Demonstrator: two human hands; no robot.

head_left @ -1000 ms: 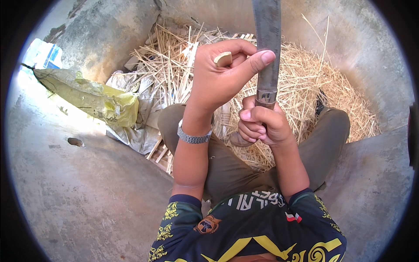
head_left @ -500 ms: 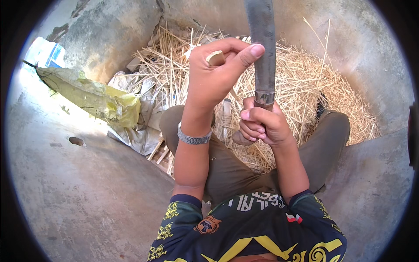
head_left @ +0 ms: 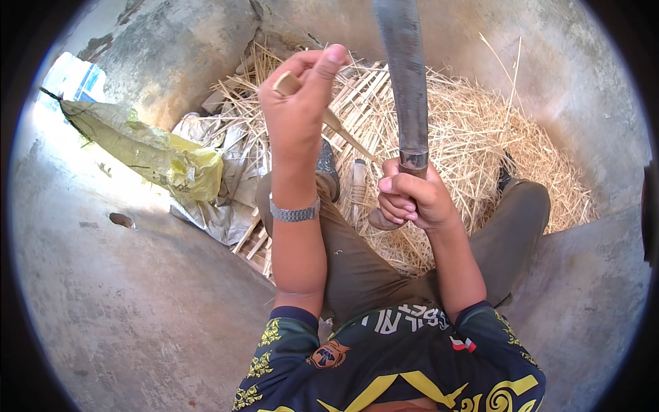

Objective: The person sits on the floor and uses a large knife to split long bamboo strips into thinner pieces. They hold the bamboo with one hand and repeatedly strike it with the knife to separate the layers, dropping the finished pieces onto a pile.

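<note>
Rising from the curled right hand (head_left: 420, 197), the machete (head_left: 406, 82) is gripped by its brown handle (head_left: 382, 221), fingers wrapped round. A pale strip (head_left: 337, 126) is clasped within the folded left hand (head_left: 296, 99), one end protruding near the right hand. Both are held above straw (head_left: 473, 130).

Passable: right of machete (head_left: 406, 82) | Blocked: lower left, pale strip (head_left: 348, 136) (slanting) | Below: straw (head_left: 480, 134)
</note>
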